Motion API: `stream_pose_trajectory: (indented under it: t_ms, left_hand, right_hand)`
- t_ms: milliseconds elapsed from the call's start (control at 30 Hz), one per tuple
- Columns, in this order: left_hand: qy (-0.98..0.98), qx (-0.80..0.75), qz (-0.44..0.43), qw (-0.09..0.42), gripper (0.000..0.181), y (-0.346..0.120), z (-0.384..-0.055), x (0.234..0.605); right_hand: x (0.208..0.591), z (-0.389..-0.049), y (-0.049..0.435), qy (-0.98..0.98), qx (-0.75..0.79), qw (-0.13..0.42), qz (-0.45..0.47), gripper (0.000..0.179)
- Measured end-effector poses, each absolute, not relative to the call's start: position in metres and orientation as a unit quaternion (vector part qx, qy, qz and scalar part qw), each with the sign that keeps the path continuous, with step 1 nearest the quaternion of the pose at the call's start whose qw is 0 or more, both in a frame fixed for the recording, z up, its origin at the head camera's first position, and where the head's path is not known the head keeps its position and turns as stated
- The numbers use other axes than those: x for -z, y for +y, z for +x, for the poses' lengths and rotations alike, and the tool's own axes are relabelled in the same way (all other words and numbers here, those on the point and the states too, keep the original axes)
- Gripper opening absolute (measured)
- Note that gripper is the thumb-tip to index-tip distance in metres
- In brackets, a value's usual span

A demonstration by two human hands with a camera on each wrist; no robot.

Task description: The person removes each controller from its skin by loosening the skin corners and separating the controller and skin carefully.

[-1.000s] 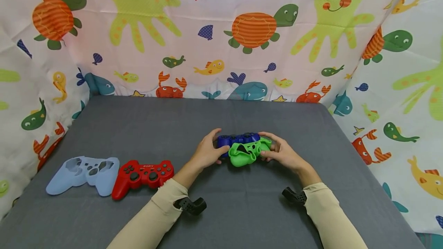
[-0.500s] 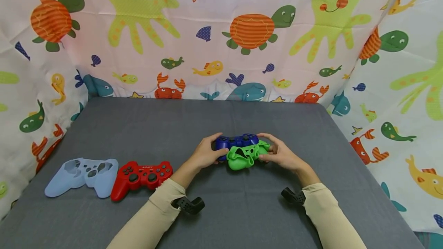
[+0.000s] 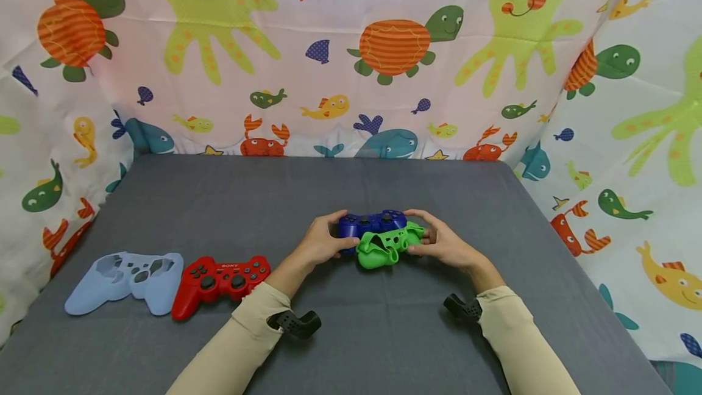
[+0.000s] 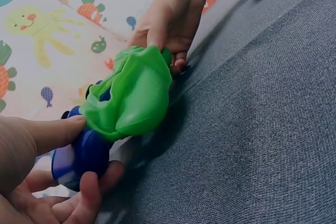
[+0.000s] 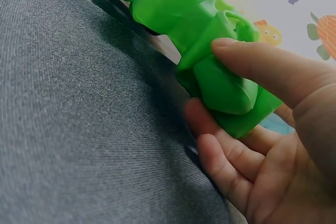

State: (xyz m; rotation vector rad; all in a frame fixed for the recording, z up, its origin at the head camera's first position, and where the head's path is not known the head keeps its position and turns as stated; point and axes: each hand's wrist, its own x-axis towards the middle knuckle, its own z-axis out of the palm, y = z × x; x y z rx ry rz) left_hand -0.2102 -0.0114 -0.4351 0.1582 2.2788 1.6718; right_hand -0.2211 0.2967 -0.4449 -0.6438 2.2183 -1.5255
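A blue game controller (image 3: 366, 223) is gripped at its left end by my left hand (image 3: 320, 241), thumb on top and fingers below, as the left wrist view shows. Against its near side lies a soft green silicone controller cover (image 3: 390, 246), bunched and partly folded. My right hand (image 3: 448, 242) pinches the cover's right end between thumb and fingers; in the right wrist view the thumb presses on the cover's rounded grip (image 5: 226, 87). My left thumb tip touches the edge where cover and controller meet. The controller's right part is mostly hidden behind the cover.
To the left, a red controller (image 3: 219, 282) lies on the grey table (image 3: 362, 340), next to a light blue silicone cover (image 3: 128, 279). The red controller is close to my left forearm. A curtain with sea animals (image 3: 307, 78) hangs around the table's back and sides.
The green cover has tilted slightly against the blue controller, and its openings face up more. Both hands keep their holds. The head view has shifted a little.
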Motion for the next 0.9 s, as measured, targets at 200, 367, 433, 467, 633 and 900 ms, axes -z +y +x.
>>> stream_pose_trajectory:
  t_ms: [200,367,433,467,633,900]
  left_hand:
    - [0.792,-0.590,0.033,0.152,0.072,-0.011,-0.211,0.433]
    - [0.792,-0.591,0.012,0.151,0.072,-0.011,-0.209,0.431]
    - [0.793,-0.590,0.011,0.150,0.071,-0.011,-0.209,0.431]
    - [0.794,-0.589,0.011,0.150,0.071,-0.011,-0.209,0.430]
    - [0.797,-0.584,0.012,0.154,0.071,-0.011,-0.208,0.429]
    - [0.797,-0.585,0.005,0.152,0.071,-0.012,-0.209,0.430]
  right_hand:
    - [0.443,-0.219,0.292,0.777,0.558,0.177,-0.231,0.085]
    - [0.443,-0.219,0.285,0.802,0.536,0.133,-0.228,0.065]
    - [0.444,-0.220,0.283,0.806,0.535,0.120,-0.223,0.057]
    - [0.445,-0.220,0.283,0.808,0.535,0.114,-0.221,0.054]
    - [0.447,-0.220,0.283,0.810,0.539,0.093,-0.212,0.039]
    - [0.447,-0.221,0.286,0.807,0.539,0.092,-0.223,0.028]
